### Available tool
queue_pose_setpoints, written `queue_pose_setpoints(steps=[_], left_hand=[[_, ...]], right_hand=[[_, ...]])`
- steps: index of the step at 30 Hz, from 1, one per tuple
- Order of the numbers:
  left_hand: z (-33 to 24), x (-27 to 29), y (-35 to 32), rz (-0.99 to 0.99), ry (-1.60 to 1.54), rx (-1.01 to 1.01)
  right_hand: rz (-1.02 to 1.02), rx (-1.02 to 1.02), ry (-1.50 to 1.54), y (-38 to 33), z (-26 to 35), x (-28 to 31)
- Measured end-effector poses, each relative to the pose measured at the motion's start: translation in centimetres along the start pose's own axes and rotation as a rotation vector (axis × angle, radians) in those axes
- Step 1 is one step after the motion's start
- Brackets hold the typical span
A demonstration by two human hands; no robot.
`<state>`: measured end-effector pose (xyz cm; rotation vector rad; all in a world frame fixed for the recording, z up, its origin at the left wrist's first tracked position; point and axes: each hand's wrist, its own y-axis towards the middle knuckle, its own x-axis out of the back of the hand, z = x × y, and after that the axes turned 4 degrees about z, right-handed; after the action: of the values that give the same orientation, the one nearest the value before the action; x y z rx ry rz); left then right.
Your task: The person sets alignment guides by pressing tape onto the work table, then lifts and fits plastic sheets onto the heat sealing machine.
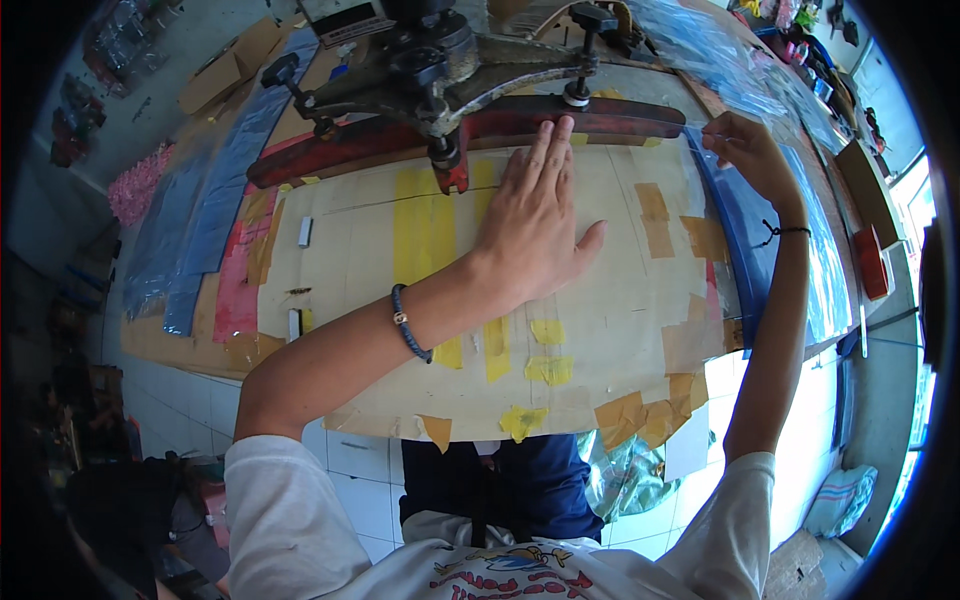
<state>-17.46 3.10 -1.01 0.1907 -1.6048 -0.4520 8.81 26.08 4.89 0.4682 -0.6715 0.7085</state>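
Several containers flank your table: a brown cardboard box at the far left, a red bin at the right and a bulging woven sack at the near right; what they hold cannot be made out. Your left hand is spread flat, fingers outstretched over the cream board, which lies beneath it, with the fingertips at the long red bar. Your right hand is curled, thumb near forefinger, just beyond the bar's right end, over the blue plastic sheet; whether it pinches anything, you cannot tell. Around these, from the left, lie blue film, a pink strip and yellow tape on the board; the dark metal frame stands over the bar, hiding some of it, and clear film lies at the far right.
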Motion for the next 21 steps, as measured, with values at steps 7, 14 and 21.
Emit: queue_pose_setpoints(steps=[7,14,21], left_hand=[[0.1,-0.1,-0.1,0.001,0.022,0.006],[0.1,-0.1,-0.1,-0.009,0.017,0.005],[-0.1,-0.3,-0.1,0.005,0.035,0.028]], right_hand=[[-0.038,0.036,-0.196,0.1,0.4,-0.7],[-0.077,0.030,-0.342,0.5,1.6,-1.6],[-0.080,0.060,-0.288,0.3,1.4,-1.2]])
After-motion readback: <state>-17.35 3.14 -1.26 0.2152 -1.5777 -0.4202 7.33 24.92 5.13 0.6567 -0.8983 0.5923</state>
